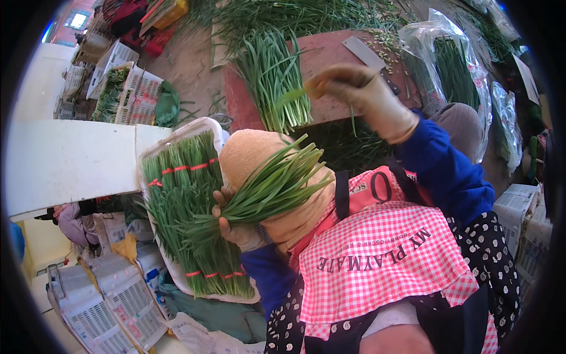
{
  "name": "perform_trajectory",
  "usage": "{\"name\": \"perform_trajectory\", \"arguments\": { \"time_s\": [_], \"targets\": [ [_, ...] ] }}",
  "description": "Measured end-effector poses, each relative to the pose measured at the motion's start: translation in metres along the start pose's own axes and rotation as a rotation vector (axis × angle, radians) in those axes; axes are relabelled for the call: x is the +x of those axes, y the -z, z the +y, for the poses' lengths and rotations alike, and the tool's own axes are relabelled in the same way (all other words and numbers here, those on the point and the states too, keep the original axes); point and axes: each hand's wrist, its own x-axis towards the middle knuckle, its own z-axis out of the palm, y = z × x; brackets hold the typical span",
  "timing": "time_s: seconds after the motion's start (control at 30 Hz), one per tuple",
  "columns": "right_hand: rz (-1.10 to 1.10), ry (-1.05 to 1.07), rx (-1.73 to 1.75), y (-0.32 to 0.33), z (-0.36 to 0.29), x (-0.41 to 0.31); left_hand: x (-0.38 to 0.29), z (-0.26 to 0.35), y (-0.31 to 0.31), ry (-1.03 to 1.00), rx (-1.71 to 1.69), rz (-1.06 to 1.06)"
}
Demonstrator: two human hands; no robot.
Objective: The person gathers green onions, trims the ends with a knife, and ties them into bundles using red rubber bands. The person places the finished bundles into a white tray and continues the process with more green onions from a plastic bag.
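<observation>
My left hand (227, 219), in a pale glove with bare fingertips, grips a loose bunch of green garlic chives (276, 181). The pale stem ends point to the right, across an orange towel (252, 148) draped over my knee. My right hand (349, 86), gloved and blurred by motion, is raised over a low red board and pinches a green leaf (289, 97). A larger pile of garlic chives (272, 75) lies on the red board (320, 48), just left of that hand. Beside my left hand, a white crate (216, 128) holds bundles tied with red bands (190, 167).
A cleaver (363, 52) lies on the board among cut stem bits (384, 44). More loose greens (309, 15) cover the far side. Clear plastic bags (460, 66) of greens stand at right. White crates (115, 296) sit lower left, near a person (77, 225). A white ledge (75, 163) juts in.
</observation>
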Motion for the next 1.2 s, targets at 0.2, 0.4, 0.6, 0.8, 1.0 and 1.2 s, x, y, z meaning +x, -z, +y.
{"name": "perform_trajectory", "arguments": {
  "time_s": [0.2,0.4,0.6,0.8,1.0,1.2],
  "targets": [
    [-0.390,0.225,-0.065,-0.098,-0.008,0.007,-0.003,0.005,-0.017,0.082,-0.060,0.005],
    [-0.361,0.382,-0.017,-0.142,-0.044,0.040,-0.003,0.007,-0.002,0.115,-0.200,-0.021],
    [-0.044,0.670,0.141,-0.132,-0.094,0.118,-0.002,0.008,0.013,0.097,-0.281,-0.112],
    [0.316,0.424,-0.286,-0.065,0.018,0.134,-0.007,0.009,0.004,0.087,-0.253,-0.061],
    [-0.021,-0.515,-0.936,-0.007,0.196,0.057,-0.007,0.011,0.003,0.090,-0.150,-0.076],
    [-0.130,-0.406,-1.130,-0.003,0.195,0.047,-0.004,0.012,0.005,0.104,-0.161,-0.088]
  ]
}}
